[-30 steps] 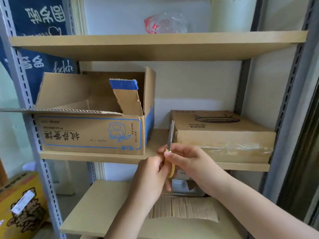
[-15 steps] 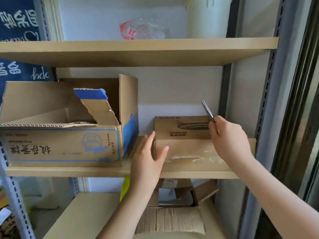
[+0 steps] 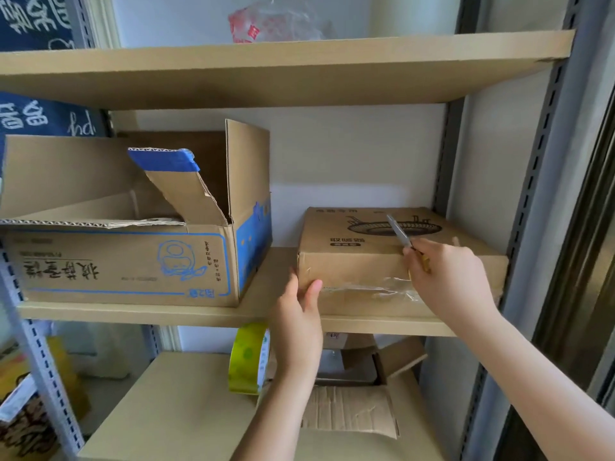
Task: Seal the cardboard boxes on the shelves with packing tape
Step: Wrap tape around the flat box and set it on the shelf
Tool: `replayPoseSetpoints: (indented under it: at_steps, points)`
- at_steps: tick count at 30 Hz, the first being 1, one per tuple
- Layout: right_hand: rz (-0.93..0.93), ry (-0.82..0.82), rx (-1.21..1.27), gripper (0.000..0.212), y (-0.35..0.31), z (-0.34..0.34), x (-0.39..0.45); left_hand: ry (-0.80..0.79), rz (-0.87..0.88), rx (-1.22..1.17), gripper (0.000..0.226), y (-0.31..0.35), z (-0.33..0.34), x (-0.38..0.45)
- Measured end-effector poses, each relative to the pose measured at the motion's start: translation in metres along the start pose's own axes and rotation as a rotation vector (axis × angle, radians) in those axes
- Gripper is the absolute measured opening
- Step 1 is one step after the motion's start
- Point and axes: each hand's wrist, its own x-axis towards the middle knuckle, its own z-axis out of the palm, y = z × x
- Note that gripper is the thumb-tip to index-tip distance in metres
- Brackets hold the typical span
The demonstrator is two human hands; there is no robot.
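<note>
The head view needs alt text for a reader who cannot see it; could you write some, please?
A person's left hand steadies a closed, taped cardboard box on a middle shelf while the right hand grips scissors over it. An open box sits to its left; a tape roll hangs on the left wrist.

Plastic bag [image 3: 269, 21] on top shelf [image 3: 286, 66]

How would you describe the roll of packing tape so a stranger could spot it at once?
Find the middle shelf with two boxes. Just below its front edge, beside the left hand, is the packing tape roll. It is the only round, yellow-green thing among brown cardboard.
</note>
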Motion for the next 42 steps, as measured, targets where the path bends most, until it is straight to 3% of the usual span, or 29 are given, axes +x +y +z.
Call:
replayPoseSetpoints:
  at_steps: [5,10,13,17,22,25,28,31,34,36,38,40,42]
  points:
    - [-0.027,-0.004,-0.026,0.021,0.006,0.004,0.0,-0.007,-0.042,0.022,0.015,0.006,-0.006,0.007]
    - [-0.034,0.003,-0.016,0.024,0.005,0.003,-0.003,-0.112,0.052,0.144,0.051,0.006,-0.021,0.018]
    - [-0.042,0.016,-0.002,0.025,0.006,0.004,-0.004,-0.057,0.045,0.176,0.059,0.003,-0.023,0.03]
    - [-0.028,0.007,0.027,0.028,0.001,0.0,-0.008,-0.012,-0.068,0.169,0.047,0.013,-0.013,0.011]
    - [-0.015,-0.118,0.087,0.022,0.0,-0.018,0.011,-0.205,-0.009,0.331,0.038,0.024,-0.036,0.029]
    - [-0.053,-0.051,0.245,0.022,-0.041,-0.013,0.016,-0.222,-0.079,-0.055,0.03,0.047,-0.054,0.042]
    - [0.146,-0.216,0.576,0.024,-0.1,0.016,0.015,-0.403,-0.322,-0.382,0.019,0.061,-0.067,0.047]
    - [0.246,-0.321,0.68,0.026,-0.141,0.044,0.016,-0.459,-0.397,-0.481,0.017,0.054,-0.086,0.052]
    - [0.108,-0.355,0.527,0.03,-0.159,0.06,0.016,-0.37,-0.399,-0.458,0.013,0.035,-0.096,0.06]
    - [-0.021,-0.218,0.307,0.035,-0.147,0.055,0.009,-0.306,-0.413,-0.385,0.013,0.017,-0.091,0.065]
    - [-0.072,0.031,0.172,0.035,-0.113,0.045,-0.004,-0.28,-0.362,-0.207,0.014,-0.001,-0.084,0.069]
    - [0.033,0.215,0.124,0.038,-0.064,0.03,-0.022,-0.253,-0.211,0.082,0.011,-0.015,-0.076,0.071]
    - [0.19,0.246,0.067,0.041,-0.018,0.023,-0.036,-0.233,-0.006,0.372,0.021,-0.021,-0.069,0.073]
